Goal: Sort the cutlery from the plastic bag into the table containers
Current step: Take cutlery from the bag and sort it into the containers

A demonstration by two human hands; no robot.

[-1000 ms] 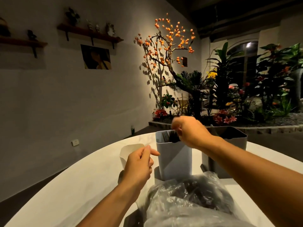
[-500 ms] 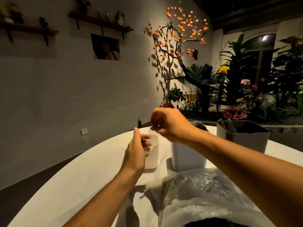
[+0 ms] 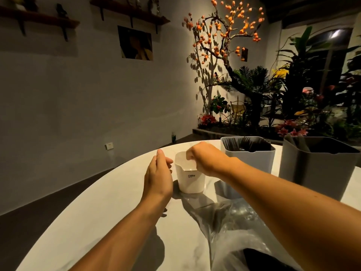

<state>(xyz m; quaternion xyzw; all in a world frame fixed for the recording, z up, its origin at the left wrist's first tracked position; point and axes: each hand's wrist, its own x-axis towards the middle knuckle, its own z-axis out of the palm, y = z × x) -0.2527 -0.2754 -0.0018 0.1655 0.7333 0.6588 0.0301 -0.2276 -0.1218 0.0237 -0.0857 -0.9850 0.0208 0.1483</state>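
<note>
A small white container (image 3: 190,181) stands on the round white table (image 3: 93,216). My left hand (image 3: 158,177) lies beside the container's left side, fingers straight and thumb up, holding nothing. My right hand (image 3: 207,161) hovers over its rim with fingers curled down into the mouth; whatever they hold is hidden. To the right stand a light grey container (image 3: 252,161) with dark cutlery handles in it and a taller dark grey container (image 3: 316,173). The clear plastic bag (image 3: 234,222) lies crumpled in front of me, with dark cutlery (image 3: 263,259) inside it at the bottom edge.
The table's curved edge runs from the lower left up to behind the containers. Beyond it are a dark floor, a plain wall with shelves and a picture, and a planted bed with an orange-fruited tree (image 3: 224,36) at the back right.
My right hand moved left from the light grey container to the white one and has dropped to its rim. My left hand opened beside the white container. The view shifted left.
</note>
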